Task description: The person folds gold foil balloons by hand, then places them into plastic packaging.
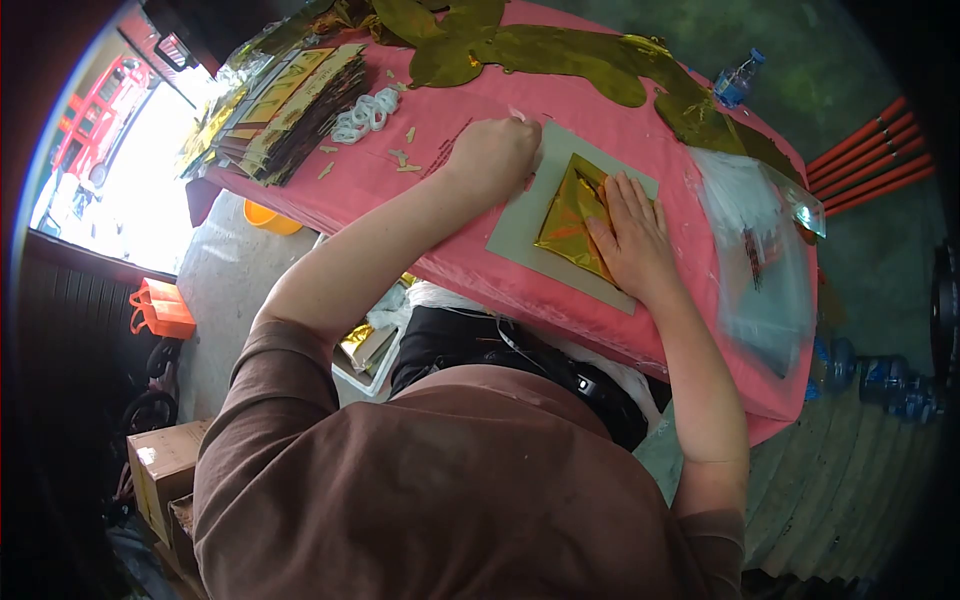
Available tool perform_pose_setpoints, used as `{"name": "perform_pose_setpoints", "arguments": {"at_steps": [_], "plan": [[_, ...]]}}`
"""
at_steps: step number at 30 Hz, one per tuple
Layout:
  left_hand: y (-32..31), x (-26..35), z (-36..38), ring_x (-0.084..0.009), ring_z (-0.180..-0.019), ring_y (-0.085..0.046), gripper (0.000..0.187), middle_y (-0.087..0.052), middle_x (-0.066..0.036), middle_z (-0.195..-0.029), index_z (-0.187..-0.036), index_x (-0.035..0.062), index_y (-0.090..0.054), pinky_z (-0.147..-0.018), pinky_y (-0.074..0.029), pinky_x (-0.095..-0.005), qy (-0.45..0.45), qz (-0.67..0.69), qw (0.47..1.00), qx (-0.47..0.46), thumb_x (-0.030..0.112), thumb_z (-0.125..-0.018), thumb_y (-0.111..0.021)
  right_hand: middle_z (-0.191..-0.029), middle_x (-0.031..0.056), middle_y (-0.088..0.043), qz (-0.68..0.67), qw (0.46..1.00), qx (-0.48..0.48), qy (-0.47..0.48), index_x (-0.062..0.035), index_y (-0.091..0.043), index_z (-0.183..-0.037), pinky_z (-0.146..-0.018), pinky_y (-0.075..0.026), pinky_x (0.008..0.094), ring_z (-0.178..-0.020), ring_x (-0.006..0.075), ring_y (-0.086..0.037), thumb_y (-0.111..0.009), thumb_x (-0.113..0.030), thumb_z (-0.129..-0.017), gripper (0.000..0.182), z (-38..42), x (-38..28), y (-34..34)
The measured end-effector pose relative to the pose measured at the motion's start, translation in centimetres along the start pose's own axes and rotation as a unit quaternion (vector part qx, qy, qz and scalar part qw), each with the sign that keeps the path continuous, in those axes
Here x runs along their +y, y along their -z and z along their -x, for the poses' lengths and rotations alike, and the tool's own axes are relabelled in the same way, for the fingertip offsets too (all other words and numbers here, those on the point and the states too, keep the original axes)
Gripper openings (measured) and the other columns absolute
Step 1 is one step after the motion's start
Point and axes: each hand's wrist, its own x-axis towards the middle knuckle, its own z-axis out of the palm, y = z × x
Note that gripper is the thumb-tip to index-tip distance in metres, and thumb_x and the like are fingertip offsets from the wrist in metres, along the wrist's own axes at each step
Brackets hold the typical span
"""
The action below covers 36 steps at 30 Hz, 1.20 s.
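On the pink-covered table a flat grey board [515, 220] lies before me, with a folded piece of shiny gold foil [570, 215] on top. My right hand [635, 235] rests flat on the foil's right part, fingers stretched out. At the board's upper left edge, my left hand [495, 160] is closed, knuckles up. A small whitish tip shows by its fingers; what they hold, if anything, is hidden. Left of that hand lie a bunch of white looped bands [365, 115] and several small pale scraps [402, 158].
Stacked gold-and-brown packets [290, 115] fill the table's left end. Large gold foil shapes [560, 55] run along the far edge near a plastic bottle [737, 80]. Clear plastic bags [755, 260] lie at the right. Below the table, a white tub [380, 375] stands beside my legs.
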Motion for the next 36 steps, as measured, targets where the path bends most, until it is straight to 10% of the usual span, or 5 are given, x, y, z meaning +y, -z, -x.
{"name": "perform_pose_setpoints", "arguments": {"at_steps": [36], "plan": [[0.3,2.2,0.7,-0.0357,-0.074,-0.063,0.013,-0.062,-0.021,-0.076,-0.076,-0.0026,-0.06,-0.069,-0.051,-0.0434,0.033,0.109,0.989,-0.099,0.009,-0.073,-0.055,-0.144,0.0166,-0.025,0.003,1.0,-0.01,-0.006,-0.0023,-0.027,-0.138,-0.109,-0.012,0.044,-0.136,0.0283,-0.019,-0.037,-0.042,-0.092,0.062,0.0,-0.2,0.2]]}}
